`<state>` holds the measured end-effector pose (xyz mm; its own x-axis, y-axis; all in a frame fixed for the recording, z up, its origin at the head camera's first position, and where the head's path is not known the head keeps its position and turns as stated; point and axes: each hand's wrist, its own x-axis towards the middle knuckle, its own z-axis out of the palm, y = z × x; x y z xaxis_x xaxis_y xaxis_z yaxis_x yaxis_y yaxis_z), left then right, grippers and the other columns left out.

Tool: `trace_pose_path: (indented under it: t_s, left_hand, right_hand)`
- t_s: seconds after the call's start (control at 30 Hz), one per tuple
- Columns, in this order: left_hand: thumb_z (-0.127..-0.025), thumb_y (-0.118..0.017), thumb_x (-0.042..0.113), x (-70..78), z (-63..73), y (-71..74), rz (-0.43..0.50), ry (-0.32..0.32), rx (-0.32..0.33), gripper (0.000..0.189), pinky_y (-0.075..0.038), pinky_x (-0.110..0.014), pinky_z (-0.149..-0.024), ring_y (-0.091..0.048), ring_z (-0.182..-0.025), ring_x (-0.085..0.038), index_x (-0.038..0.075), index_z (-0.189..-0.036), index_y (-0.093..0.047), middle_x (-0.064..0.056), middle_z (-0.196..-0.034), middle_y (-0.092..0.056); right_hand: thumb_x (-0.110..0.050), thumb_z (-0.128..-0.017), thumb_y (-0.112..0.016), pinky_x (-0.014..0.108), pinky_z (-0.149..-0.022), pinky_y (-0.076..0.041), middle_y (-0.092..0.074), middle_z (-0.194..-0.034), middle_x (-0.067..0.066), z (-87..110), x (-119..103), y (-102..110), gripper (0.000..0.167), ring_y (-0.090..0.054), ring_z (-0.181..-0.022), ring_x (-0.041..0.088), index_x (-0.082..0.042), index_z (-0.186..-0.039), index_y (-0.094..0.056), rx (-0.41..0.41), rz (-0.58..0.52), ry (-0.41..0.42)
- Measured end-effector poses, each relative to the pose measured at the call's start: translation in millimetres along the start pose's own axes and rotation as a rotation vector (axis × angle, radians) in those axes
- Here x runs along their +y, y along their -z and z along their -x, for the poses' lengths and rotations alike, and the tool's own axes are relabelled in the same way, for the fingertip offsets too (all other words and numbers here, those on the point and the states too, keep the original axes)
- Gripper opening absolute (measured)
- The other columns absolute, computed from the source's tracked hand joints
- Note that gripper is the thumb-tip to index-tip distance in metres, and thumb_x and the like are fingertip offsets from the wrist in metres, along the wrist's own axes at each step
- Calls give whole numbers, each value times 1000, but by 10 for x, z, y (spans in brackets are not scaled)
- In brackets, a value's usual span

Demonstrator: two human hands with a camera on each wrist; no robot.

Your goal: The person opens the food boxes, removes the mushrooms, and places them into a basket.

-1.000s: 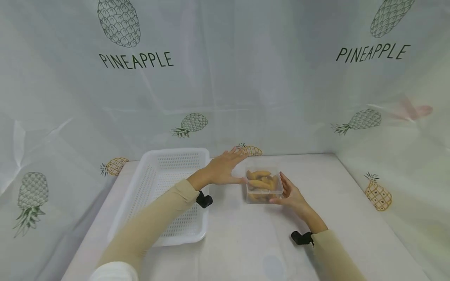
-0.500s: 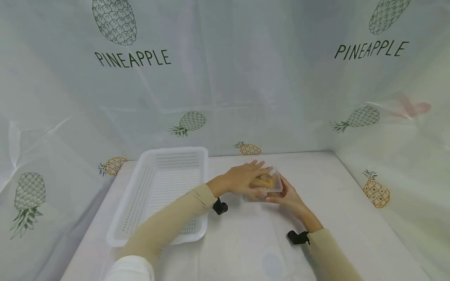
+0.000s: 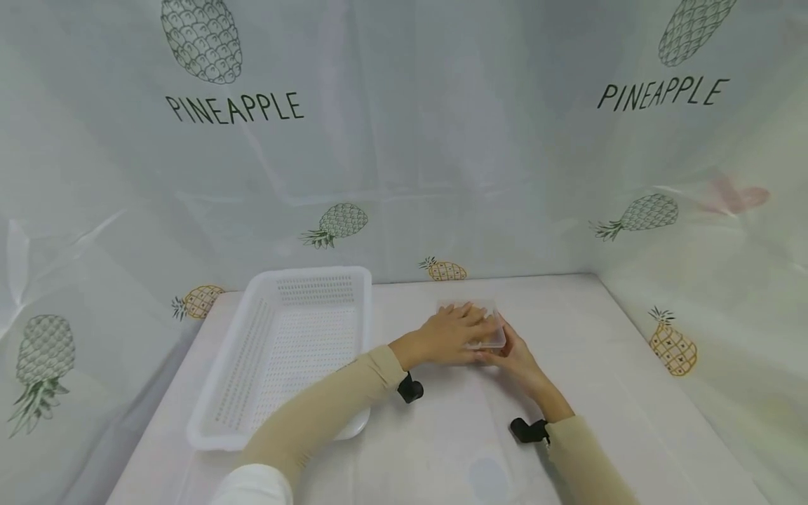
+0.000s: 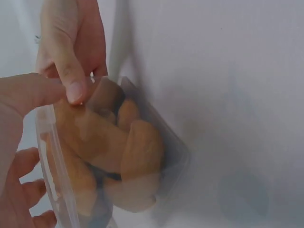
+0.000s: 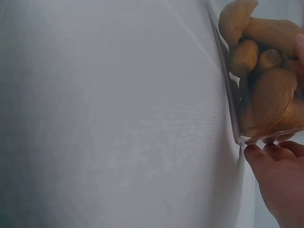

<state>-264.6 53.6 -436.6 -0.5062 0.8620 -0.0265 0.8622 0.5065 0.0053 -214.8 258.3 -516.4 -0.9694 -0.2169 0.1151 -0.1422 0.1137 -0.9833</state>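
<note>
A small clear plastic box (image 3: 491, 342) with a lid sits on the table, right of centre in the head view. Inside it lie several tan, lumpy pieces (image 4: 142, 156), one with a mushroom-like cap in the right wrist view. My left hand (image 3: 445, 338) lies over the lid with straight, spread fingers, its thumb along the near edge. From the right side, my right hand (image 3: 520, 361) grips the box, thumb at the front and fingers around the side. The left hand hides much of the lid in the head view.
A white perforated plastic basket (image 3: 365, 308) stands left of the box, partly behind the left sleeve (image 3: 322, 400). The table (image 3: 429, 435) has a white cover. A pineapple-print sheet (image 3: 404, 154) rises behind it and along both sides.
My left hand has come from left of the box to lie over its lid, covering most of the tan pieces. My right hand stays at the box's right side.
</note>
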Motion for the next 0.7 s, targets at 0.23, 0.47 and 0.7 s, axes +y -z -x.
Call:
trace_pose_path:
  t_s: [0.23, 0.47, 0.7]
  left_hand:
    - [-99, -47, 60, 56, -16, -52, -78, 34, 5, 71, -26, -60, -115, -20, -149, -34, 31, -160, -24, -5, -164, -20]
    - [-102, -45, 54, 195, -35, -45, -220, 7, 49, 67, -37, -64, -106, -34, -140, -44, 16, -156, -34, -19, -156, -35]
    - [-103, -40, 52, 275, -41, -17, -395, -21, 53, 64, -47, -67, -93, -42, -135, -45, 13, -154, -37, -20, -151, -42]
  right_hand:
    - [-1, -90, -72, 27, -88, -56, -21, -160, 24, -10, 32, -20, 101, -62, -111, 10, -10, -161, -1, -8, -20, 42]
    - [4, -90, -70, 24, -85, -56, -23, -156, 31, -2, 60, -1, 98, -63, -107, 8, -7, -160, -3, -6, -12, 77]
    - [6, -93, -65, 22, -89, -54, -24, -155, 33, 27, 87, 19, 91, -62, -109, 7, -7, -160, -4, -22, 0, 120]
